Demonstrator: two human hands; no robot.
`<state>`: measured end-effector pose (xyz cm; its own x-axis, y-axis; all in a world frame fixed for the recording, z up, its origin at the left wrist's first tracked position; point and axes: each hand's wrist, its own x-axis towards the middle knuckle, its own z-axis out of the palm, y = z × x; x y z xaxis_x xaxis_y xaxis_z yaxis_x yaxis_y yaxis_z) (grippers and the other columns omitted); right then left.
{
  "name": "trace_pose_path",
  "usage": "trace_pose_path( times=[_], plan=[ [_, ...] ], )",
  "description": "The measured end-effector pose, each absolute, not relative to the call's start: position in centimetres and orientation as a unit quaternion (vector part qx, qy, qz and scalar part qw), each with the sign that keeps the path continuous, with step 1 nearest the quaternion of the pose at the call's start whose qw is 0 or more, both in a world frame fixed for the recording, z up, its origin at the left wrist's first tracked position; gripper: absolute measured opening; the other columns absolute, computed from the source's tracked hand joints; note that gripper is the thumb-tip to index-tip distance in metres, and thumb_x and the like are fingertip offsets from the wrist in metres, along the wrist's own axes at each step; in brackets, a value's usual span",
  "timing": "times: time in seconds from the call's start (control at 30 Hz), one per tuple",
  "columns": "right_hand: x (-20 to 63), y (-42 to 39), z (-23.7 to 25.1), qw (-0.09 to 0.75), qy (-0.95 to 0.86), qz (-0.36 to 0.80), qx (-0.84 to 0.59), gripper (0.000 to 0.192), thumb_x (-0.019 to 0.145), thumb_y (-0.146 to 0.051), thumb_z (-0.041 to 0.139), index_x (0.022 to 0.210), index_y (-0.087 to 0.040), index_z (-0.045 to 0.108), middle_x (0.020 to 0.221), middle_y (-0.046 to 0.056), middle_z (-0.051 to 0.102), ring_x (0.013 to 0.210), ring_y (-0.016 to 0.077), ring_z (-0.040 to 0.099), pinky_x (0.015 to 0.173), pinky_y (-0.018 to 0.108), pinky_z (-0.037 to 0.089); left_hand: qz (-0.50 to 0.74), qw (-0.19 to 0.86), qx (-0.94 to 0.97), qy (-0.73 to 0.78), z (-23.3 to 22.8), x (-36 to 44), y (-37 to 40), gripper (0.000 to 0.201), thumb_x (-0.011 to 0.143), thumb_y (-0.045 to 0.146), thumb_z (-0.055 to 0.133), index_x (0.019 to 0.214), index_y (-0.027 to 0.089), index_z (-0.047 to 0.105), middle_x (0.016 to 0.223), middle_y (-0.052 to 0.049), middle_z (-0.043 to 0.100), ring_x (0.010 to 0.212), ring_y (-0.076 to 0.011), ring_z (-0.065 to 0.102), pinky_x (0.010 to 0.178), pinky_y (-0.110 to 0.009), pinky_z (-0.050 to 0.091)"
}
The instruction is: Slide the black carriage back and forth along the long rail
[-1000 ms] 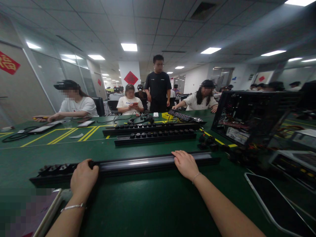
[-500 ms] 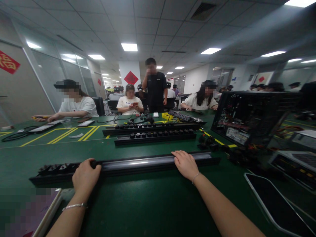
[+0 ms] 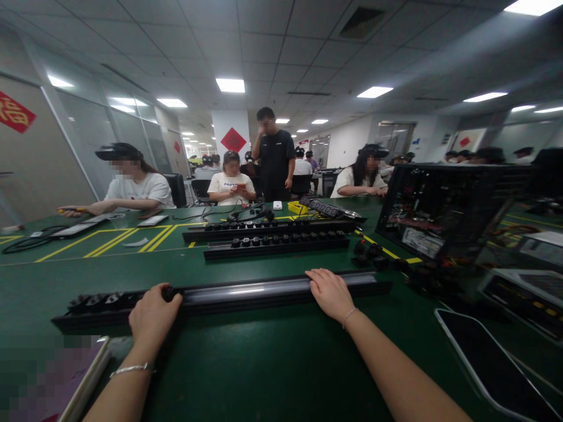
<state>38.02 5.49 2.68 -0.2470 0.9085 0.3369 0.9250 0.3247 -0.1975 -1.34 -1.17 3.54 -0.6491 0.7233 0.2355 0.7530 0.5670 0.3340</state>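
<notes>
A long black power strip (image 3: 246, 292) lies across the green table (image 3: 272, 357) in front of me, with several black plugs at its left end. My left hand (image 3: 152, 316) rests on the strip's left part, fingers curled at a plug socket. My right hand (image 3: 329, 291) lies flat on the strip's right part, fingers apart and pressing down on it.
Two more black power strips (image 3: 277, 243) lie farther back. An open computer case (image 3: 444, 205) stands at the right, a dark tablet (image 3: 488, 357) near the front right edge. Loose black plugs (image 3: 372, 253) sit by yellow tape lines. Several people sit or stand across the table.
My left hand has shifted slightly right along the strip. A standing person in black across the table moved left and raised a hand to the face.
</notes>
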Motion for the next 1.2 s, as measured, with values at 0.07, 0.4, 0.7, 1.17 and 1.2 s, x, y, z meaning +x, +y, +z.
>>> trace_pose_path(
  times=[0.07,0.4,0.7,1.17,1.2],
  plan=[
    [38.01,5.51,2.7,0.195,-0.789,-0.019,-0.582,0.042,0.087,-0.03,0.029,0.122,-0.029,0.053,0.127,0.002,0.054,0.12,0.0181,0.041,0.096,0.038,0.03,-0.206,0.04,-0.417,-0.884,3.38,-1.45,-1.13,0.053,0.076,0.05,0.039,0.118,0.019,0.051,0.114,-0.013,0.059,0.103,-0.0328,0.055,0.083,-0.043,0.044],
    [37.93,5.32,2.97,0.2,-0.792,-0.013,-0.577,0.043,0.087,-0.03,0.029,0.122,-0.027,0.054,0.127,0.001,0.054,0.119,0.0183,0.041,0.096,0.038,0.03,-0.212,0.038,-0.427,-0.878,3.36,-1.58,-1.28,0.051,0.077,0.049,0.038,0.116,0.019,0.052,0.111,-0.014,0.061,0.101,-0.0324,0.056,0.08,-0.042,0.045],
    [37.92,5.41,2.89,0.195,-0.792,-0.017,-0.578,0.043,0.087,-0.03,0.029,0.122,-0.028,0.054,0.126,0.002,0.054,0.119,0.0182,0.041,0.096,0.038,0.03,-0.225,0.025,-0.437,-0.871,3.65,-0.94,-1.28,0.052,0.075,0.051,0.041,0.115,0.019,0.053,0.11,-0.013,0.061,0.102,-0.0306,0.056,0.08,-0.04,0.046],
    [38.01,5.55,2.78,0.195,-0.793,-0.018,-0.576,0.043,0.088,-0.03,0.028,0.122,-0.027,0.053,0.127,0.001,0.054,0.12,0.0183,0.04,0.096,0.038,0.03,-0.246,0.012,-0.442,-0.863,3.39,-0.98,-1.29,0.051,0.076,0.049,0.04,0.115,0.019,0.054,0.108,-0.012,0.062,0.1,-0.029,0.057,0.078,-0.038,0.046],
    [38.01,5.53,2.8,0.194,-0.793,-0.017,-0.577,0.043,0.088,-0.03,0.028,0.122,-0.027,0.053,0.127,0.001,0.054,0.12,0.0182,0.04,0.096,0.038,0.03,-0.246,0.01,-0.443,-0.862,3.34,-0.95,-1.26,0.051,0.076,0.049,0.041,0.115,0.019,0.054,0.108,-0.012,0.062,0.1,-0.029,0.057,0.078,-0.038,0.046]
  ],
)
